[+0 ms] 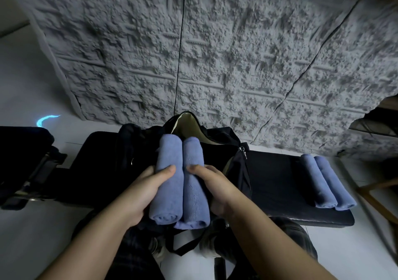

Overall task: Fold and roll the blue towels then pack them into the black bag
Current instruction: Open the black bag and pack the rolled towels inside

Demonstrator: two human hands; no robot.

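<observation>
Fingers of the left hand [148, 190] curl around one rolled blue towel [167, 185], thumb across its top; the right hand [215, 185] grips a second rolled towel [195, 189] pressed alongside. Both rolls sit at centre frame, far ends pointing into the open black bag [215, 148]. Two more rolled towels [329, 182] lie at right on a dark bench [277, 185].

bag [217, 148] interior hidden behind towels [178, 178]

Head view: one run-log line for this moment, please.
left hand grips rolled towel | right hand grips second roll | black bag open
</observation>
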